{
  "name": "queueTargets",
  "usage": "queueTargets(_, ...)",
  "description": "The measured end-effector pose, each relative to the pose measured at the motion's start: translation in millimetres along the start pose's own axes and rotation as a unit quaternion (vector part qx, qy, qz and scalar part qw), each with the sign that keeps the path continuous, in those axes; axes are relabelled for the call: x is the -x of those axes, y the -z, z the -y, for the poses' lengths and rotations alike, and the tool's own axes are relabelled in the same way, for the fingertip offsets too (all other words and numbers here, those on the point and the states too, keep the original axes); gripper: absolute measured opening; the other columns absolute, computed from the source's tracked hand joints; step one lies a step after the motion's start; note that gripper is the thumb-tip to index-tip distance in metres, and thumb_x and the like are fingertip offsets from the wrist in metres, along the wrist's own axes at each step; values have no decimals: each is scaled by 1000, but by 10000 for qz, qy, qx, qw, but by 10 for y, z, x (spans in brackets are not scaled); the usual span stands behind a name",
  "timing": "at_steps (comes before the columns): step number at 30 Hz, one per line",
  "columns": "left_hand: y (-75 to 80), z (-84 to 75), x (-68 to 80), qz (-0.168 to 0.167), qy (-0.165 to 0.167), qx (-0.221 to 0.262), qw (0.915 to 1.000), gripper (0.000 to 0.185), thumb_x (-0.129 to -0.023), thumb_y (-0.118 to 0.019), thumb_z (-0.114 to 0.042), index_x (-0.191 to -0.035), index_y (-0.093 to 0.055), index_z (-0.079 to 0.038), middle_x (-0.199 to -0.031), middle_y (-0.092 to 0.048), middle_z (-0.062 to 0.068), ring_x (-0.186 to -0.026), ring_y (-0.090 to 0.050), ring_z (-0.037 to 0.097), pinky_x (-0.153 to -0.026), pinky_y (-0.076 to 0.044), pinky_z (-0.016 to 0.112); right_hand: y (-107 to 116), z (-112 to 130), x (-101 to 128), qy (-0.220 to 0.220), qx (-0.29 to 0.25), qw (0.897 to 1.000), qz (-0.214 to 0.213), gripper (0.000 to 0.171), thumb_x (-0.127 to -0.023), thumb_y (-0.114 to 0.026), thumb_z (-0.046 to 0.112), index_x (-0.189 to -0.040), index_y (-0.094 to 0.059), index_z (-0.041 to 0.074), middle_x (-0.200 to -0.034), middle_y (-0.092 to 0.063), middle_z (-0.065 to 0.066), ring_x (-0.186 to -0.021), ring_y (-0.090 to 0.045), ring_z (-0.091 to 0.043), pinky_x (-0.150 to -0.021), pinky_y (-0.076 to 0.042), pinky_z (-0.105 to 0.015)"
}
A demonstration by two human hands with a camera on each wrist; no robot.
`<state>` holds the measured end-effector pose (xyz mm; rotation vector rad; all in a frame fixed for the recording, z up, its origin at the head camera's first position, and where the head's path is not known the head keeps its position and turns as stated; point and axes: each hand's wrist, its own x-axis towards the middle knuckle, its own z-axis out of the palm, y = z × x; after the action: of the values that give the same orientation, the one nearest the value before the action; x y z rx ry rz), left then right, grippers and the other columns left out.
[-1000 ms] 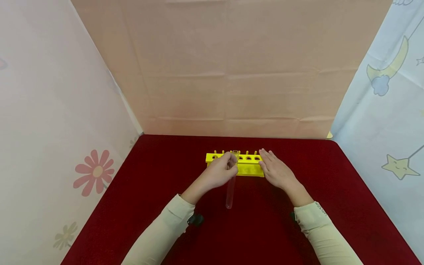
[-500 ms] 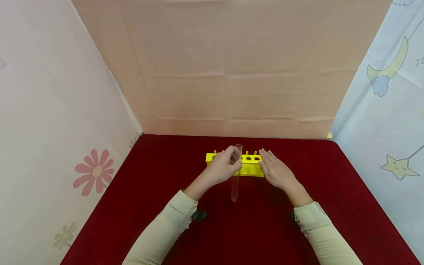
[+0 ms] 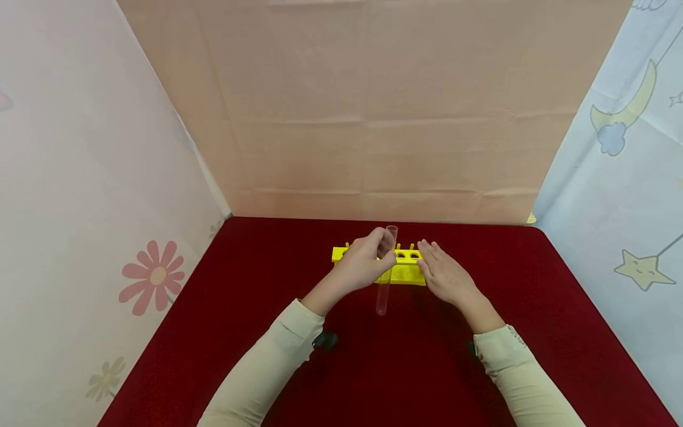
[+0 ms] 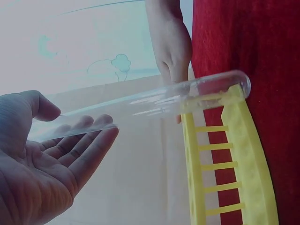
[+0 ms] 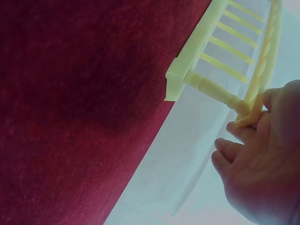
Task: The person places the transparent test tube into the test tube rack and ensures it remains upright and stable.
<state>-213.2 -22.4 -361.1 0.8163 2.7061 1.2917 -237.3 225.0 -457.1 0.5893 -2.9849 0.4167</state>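
My left hand pinches a clear glass test tube near its upper end, between thumb and fingers. The tube slants slightly, its rounded bottom in front of a yellow test tube rack. In the left wrist view the tube overlaps the far end of the rack. My right hand holds the rack's right end, its fingers extended along it. In the right wrist view thumb and fingers sit on either side of the top plate's corner. The left hand hides some of the rack's holes.
The rack has a row of round holes and several upright pegs along its back. It stands on a dark red tablecloth. A tan backdrop rises behind, with patterned cloth walls at both sides.
My left hand has moved up and to the right, carrying the test tube with it; the tube's bottom has risen toward the rack. The right hand and rack have stayed put.
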Motion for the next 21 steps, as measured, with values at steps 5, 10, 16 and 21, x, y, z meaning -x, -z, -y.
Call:
queueTargets(5, 18, -76, -49, -24, -64, -88, 9999, 19, -98, -60, -19, -115, -55, -12, -96, -63, -2, -85, -59, 11, -71, -51, 22, 3, -4, 7, 24, -35, 10000, 14, 56, -111, -35, 29, -156, -28, -5, -162, -27, -26, -149, -24, -45, -121, -21, -55)
queueTargets(10, 19, -102, -102, -47, -172, -56, 9998, 18, -99, -61, -18, -114, -55, -11, -95, -63, -1, -84, -59, 12, -71, -51, 21, 0, -4, 8, 77, 4, 10000, -54, 56, -111, -35, 27, -155, -29, -6, -161, -29, -26, -148, -27, -44, -120, -23, -55)
queueTargets(16, -12, -110, -171, -147, -146, -87, 9997, 18, -99, -62, -19, -114, -55, -11, -96, -62, -2, -86, -58, 12, -73, -50, 21, -3, 0, -4, 106, 20, 9999, -38, 57, -110, -35, 27, -155, -27, -7, -161, -28, -27, -150, -26, -43, -121, -22, -55)
queueTargets(21, -28, -129, -217, -233, -221, 54, 9995, 18, -99, -61, -19, -114, -55, -11, -94, -62, -3, -82, -59, 12, -69, -51, 22, 0, -10, -4, 122, 91, 9999, 45, 57, -110, -36, 26, -155, -25, -8, -161, -27, -28, -151, -24, -41, -121, -21, -55)
